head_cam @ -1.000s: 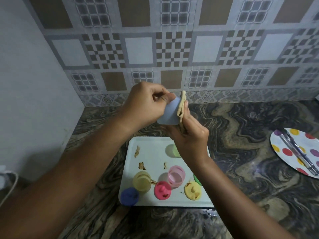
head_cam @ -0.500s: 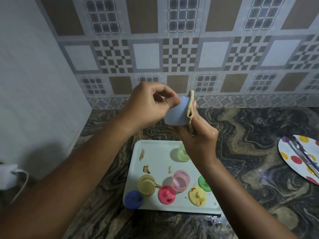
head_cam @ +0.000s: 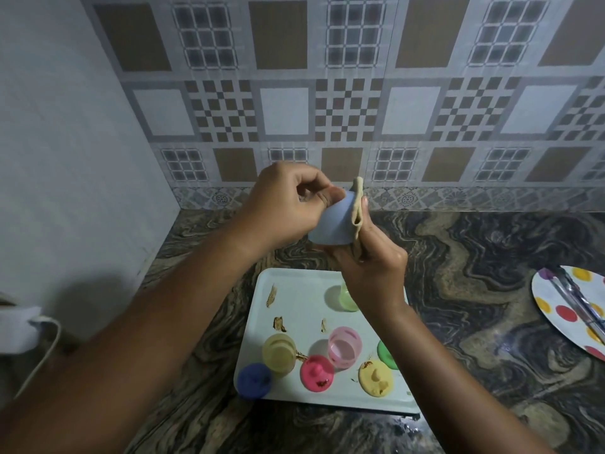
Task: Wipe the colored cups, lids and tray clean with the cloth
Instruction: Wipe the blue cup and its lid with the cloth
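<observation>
My left hand [head_cam: 288,204] pinches a pale blue cup [head_cam: 332,224] held in the air above the tray. My right hand [head_cam: 373,260] grips a folded beige cloth [head_cam: 357,214] and presses it against the cup's right side. Below, the white tray [head_cam: 294,312] carries brown smears, a yellow cup [head_cam: 279,353], a pink cup [head_cam: 344,346], a green cup [head_cam: 346,298], and blue [head_cam: 254,379], pink [head_cam: 317,373], yellow [head_cam: 375,377] and green [head_cam: 385,352] lids. My right forearm hides part of the green lid and the tray's right edge.
A polka-dot plate [head_cam: 563,309] with a metal utensil [head_cam: 579,299] lies at the right on the marbled dark counter [head_cam: 474,257]. A white charger with a cable [head_cam: 23,326] sits at the far left by the wall. The tiled backsplash stands right behind my hands.
The view has shifted slightly, so the tray sits a little further right. Both hands keep the cup and cloth together, with only small movement of the fingers.
</observation>
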A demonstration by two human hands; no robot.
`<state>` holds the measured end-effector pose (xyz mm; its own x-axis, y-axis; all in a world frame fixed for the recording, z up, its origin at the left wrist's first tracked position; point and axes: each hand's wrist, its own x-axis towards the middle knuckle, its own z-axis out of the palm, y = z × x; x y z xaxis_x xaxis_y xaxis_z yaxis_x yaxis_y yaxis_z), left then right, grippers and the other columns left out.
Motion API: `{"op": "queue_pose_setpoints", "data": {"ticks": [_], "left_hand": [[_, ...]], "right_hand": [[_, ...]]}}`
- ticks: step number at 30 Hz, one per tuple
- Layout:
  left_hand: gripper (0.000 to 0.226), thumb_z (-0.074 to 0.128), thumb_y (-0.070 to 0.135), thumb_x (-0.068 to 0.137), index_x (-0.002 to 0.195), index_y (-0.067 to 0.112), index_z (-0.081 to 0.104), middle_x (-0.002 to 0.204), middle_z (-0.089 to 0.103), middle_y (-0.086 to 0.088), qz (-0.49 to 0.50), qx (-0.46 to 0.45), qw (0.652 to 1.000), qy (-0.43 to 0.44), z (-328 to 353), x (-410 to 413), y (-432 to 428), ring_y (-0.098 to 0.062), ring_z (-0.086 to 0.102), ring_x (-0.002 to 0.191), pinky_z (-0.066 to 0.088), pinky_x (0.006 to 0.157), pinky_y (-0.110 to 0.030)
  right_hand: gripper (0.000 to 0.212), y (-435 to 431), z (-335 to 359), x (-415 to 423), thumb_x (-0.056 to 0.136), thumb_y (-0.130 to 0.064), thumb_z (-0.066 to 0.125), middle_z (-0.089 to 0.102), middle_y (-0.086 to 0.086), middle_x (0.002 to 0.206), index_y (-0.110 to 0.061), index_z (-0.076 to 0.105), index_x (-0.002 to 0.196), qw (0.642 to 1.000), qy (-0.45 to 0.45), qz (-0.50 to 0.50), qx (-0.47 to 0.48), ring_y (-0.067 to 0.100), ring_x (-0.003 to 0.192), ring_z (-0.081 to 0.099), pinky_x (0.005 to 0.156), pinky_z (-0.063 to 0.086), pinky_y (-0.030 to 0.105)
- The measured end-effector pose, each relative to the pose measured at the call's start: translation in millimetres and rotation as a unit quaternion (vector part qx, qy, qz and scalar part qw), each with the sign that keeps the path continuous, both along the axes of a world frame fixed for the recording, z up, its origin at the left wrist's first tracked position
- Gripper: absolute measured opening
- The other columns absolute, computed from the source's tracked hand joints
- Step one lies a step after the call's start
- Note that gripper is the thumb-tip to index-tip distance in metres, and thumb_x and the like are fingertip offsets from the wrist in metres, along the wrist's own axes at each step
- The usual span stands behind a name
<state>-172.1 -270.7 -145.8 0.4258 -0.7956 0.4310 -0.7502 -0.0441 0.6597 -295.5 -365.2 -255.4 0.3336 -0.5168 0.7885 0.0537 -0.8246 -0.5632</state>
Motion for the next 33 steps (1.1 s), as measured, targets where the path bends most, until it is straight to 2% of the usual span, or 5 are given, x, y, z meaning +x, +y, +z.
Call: {"op": "queue_pose_setpoints", "data": {"ticks": [7,13,21,27,33], "left_hand": [[0.003,0.069,0.019,0.088,0.09,0.02,0.071,0.096,0.073,0.001,-0.028,0.005,0.978,0.206,-3.1,12.9,5.1,-0.012,0.071,0.094,0.061,0.076,-0.029],[0.007,0.075,0.028,0.086,0.086,0.022,0.072,0.084,0.069,0.014,-0.003,0.042,0.999,0.006,4.3,2.4,3.6,-0.011,0.066,0.081,0.056,0.075,-0.03],[0.033,0.066,0.039,0.079,0.102,0.018,0.075,0.102,0.075,0.003,-0.05,0.042,0.977,0.201,0.3,14.1,7.4,-0.006,0.071,0.096,0.058,0.079,-0.023],[0.007,0.072,0.03,0.087,0.089,0.025,0.076,0.086,0.073,0.006,-0.005,0.054,0.998,0.02,2.9,4.6,4.7,-0.014,0.068,0.083,0.059,0.078,-0.037],[0.018,0.066,0.032,0.092,0.106,0.025,0.075,0.103,0.074,0.012,-0.009,0.022,0.999,0.035,-4.8,8.1,6.8,0.006,0.064,0.096,0.051,0.079,-0.009]], "right_hand": [[0.02,1.0,2.1,-1.6,0.079,-0.023,0.073,0.042,-0.011,0.059,-0.004,0.067,0.083,0.995,-0.035,0.031,0.089,0.004,0.055,0.038,0.056,0.036,0.016],[0.067,3.3,-6.5,2.1,0.076,-0.008,0.085,0.074,0.018,0.098,0.016,0.055,0.131,1.0,0.022,0.005,0.004,0.009,0.085,0.065,0.08,0.05,0.01],[0.017,7.5,0.9,-1.8,0.078,-0.026,0.072,0.047,-0.001,0.053,-0.028,0.055,0.073,0.988,-0.041,0.058,0.137,0.022,0.049,0.044,0.047,0.04,0.032],[0.056,1.1,-11.6,0.1,0.08,-0.012,0.085,0.074,0.012,0.092,0.015,0.062,0.123,0.999,0.029,-0.021,-0.014,0.012,0.079,0.067,0.071,0.056,0.023],[0.041,2.0,-8.8,-2.9,0.086,-0.022,0.07,0.047,-0.007,0.064,0.018,0.067,0.093,0.998,-0.016,0.017,0.054,-0.006,0.061,0.043,0.061,0.036,0.009]]}}
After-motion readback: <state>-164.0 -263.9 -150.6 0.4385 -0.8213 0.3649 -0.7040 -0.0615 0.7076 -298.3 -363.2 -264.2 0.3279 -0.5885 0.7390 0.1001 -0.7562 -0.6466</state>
